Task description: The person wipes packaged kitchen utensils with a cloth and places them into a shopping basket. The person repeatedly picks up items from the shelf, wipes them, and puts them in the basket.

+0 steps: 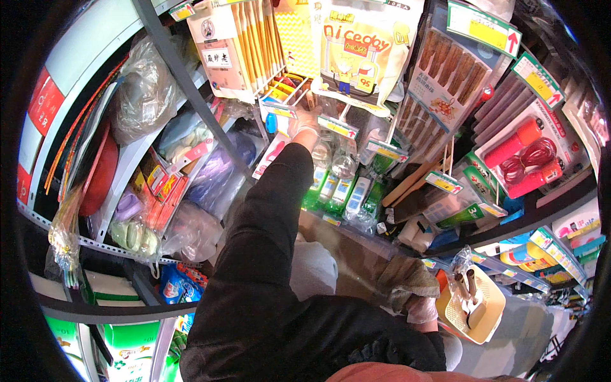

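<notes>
My left hand (305, 128), in what looks like a thin clear glove, reaches in among goods hanging on metal display hooks. Price tag holders (338, 127) surround it, and its fingers are partly hidden, so I cannot tell whether they grip anything. Close to its wrist hangs a white card with a pink item (275, 152). Down at the right, my right hand (422, 311), in a similar glove, holds a bunched brown cloth (411, 282). Beside that hand is a beige plastic basket (494, 301) containing brown-handled utensils (467, 282) partly wrapped in clear plastic.
Packs of chopsticks (451, 71) and a red-handled skipping rope pack (525, 155) hang at the right. Blister packs (357, 196) hang below my left hand. A dark metal upright (191, 88) divides off the left shelves, where bagged goods and a red round item (99, 176) are stacked.
</notes>
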The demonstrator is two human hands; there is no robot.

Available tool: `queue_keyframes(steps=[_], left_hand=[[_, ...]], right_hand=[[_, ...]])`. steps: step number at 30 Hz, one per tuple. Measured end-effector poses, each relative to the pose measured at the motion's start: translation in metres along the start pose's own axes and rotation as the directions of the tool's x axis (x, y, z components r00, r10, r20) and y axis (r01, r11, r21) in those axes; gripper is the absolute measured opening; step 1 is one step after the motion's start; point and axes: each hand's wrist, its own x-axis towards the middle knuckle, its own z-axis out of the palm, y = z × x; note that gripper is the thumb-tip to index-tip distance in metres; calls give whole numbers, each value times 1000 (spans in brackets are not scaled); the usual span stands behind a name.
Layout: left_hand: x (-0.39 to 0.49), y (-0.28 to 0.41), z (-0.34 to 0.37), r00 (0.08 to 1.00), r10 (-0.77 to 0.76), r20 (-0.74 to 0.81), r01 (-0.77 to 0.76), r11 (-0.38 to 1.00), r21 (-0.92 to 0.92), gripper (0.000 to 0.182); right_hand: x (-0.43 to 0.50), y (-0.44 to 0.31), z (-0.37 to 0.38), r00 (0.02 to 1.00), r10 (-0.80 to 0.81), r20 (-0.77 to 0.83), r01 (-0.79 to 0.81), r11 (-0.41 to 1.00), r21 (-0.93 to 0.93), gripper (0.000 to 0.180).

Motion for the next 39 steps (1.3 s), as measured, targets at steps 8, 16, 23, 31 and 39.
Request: queue_keyframes(steps=[8,16,23,31,39], left_hand=[[-16,11,-13,990,72,120,-73,997,3,59],[3,-20,-1,995,66,81,-64,998,-30,39],[12,-26,15,1000,-2,29,8,973,-229,68],[10,-31,8,985,170,23,-164,975,-152,66],[2,-44,-18,983,96,159,-64,979,-196,56]], right_hand=[[9,1,9,999,6,41,-6,1000,9,42],[10,-2,14,987,4,161,-4,1000,-3,40],[12,-16,51,958,-39,283,78,989,-128,31],[3,-14,50,997,70,17,-70,997,-42,30],[21,12,1,995,67,71,-68,998,8,32]])
